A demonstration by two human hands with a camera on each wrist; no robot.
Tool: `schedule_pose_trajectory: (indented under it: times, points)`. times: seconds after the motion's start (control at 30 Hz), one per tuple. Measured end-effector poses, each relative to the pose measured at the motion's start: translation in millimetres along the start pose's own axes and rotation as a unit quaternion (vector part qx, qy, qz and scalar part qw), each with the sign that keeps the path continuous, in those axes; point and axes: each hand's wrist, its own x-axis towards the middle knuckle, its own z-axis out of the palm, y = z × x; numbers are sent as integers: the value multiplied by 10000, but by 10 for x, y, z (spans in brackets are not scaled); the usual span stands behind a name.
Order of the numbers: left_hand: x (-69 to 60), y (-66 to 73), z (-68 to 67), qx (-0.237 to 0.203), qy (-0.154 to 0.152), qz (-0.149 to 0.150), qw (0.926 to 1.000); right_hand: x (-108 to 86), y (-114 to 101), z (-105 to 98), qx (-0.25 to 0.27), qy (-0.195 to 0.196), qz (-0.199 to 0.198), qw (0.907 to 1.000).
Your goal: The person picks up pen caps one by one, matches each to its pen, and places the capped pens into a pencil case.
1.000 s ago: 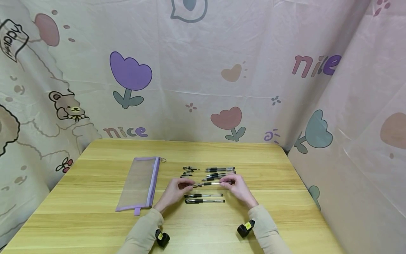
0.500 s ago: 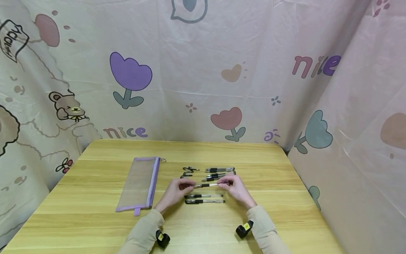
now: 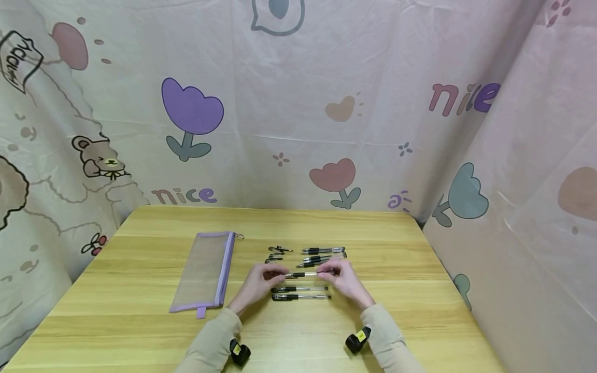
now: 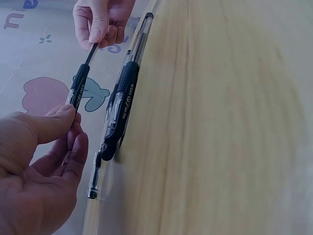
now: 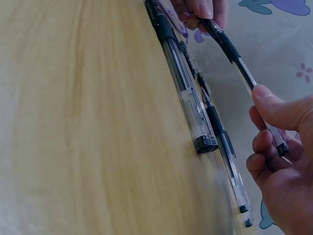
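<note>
Between my hands a gel pen (image 3: 304, 274) with a clear barrel and black grip is held level, crosswise above the table. My left hand (image 3: 258, 282) pinches its left end between thumb and fingers, covering the tip. My right hand (image 3: 347, 282) pinches the clear barrel near the back; its black end plug (image 5: 282, 149) pokes out past the thumb in the right wrist view. Nearer to me lie two capped pens (image 3: 300, 297), side by side. Beyond my hands rest several uncapped pens (image 3: 323, 250), and left of these several loose black-and-clear caps (image 3: 280, 249).
A flat mesh pouch (image 3: 202, 269) with purple edging and a zip lies left of my left hand. The wooden table (image 3: 116, 295) ends at a patterned cloth (image 3: 261, 103) behind and along the sides. Black wrist cameras (image 3: 356, 340) sit on both sleeves.
My right hand has shifted slightly left and toward me with the pen. The pen's black grip is closer to my left fingers, and the gap between the hands has narrowed.
</note>
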Motion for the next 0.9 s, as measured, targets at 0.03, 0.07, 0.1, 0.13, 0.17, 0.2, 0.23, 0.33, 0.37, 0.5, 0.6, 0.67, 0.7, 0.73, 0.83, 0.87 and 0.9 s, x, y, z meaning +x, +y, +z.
schedule_pose_trajectory:
  times: [0.03, 0.07, 0.1, 0.13, 0.17, 0.2, 0.23, 0.33, 0.37, 0.5, 0.6, 0.67, 0.7, 0.73, 0.83, 0.87, 0.9]
  points:
    - [-1, 1, 1, -13, 11, -4, 10000, 0, 2, 1, 10, -17, 18, 10000]
    - [-2, 2, 2, -40, 17, -4, 10000, -1, 3, 3, 12, -25, 29, 10000]
    - [-3, 2, 2, -73, 26, -3, 10000, -2, 1, 3, 6, -23, 33, 10000]
    - [-4, -1, 3, -94, 40, -3, 9999, -4, 0, 3, 5, -15, 39, 10000]
    - [-3, -4, 5, -108, 55, 12, 9999, -4, 5, 5, 14, -2, 40, 10000]
    - [-3, -8, 6, -112, 72, 20, 9999, -7, 6, 6, 11, 15, 30, 10000]
    - [-4, -14, 8, -112, 87, 30, 9999, -9, 8, 9, 18, 36, 28, 10000]
    - [-2, -28, 17, -65, 160, 49, 9998, -14, 3, 17, 59, 68, 31, 10000]
    - [-2, -31, 20, -61, 181, 54, 9998, -13, -1, 21, 65, 77, 12, 9999]
    - [-5, -34, 28, -57, 301, 61, 9995, 0, -24, 42, 32, 140, -61, 9999]
    - [-8, -32, 32, -74, 367, 62, 9993, 7, -36, 53, -65, 221, -37, 9997]
    - [-8, -35, 38, -81, 384, 63, 9992, 9, -40, 57, -138, 262, -5, 9996]
    - [-8, -38, 41, -68, 401, 67, 9992, 10, -39, 60, -184, 263, 5, 9995]
    - [-8, -41, 45, -54, 420, 68, 9991, 10, -40, 62, -213, 260, 3, 9994]
    - [-8, -46, 54, 37, 519, 111, 9986, 11, -48, 68, -296, 241, -72, 9992]
    - [-7, -45, 56, 71, 551, 133, 9984, 11, -51, 68, -305, 235, -110, 9992]
    - [-6, -44, 57, 89, 580, 143, 9982, 13, -51, 68, -306, 229, -155, 9991]
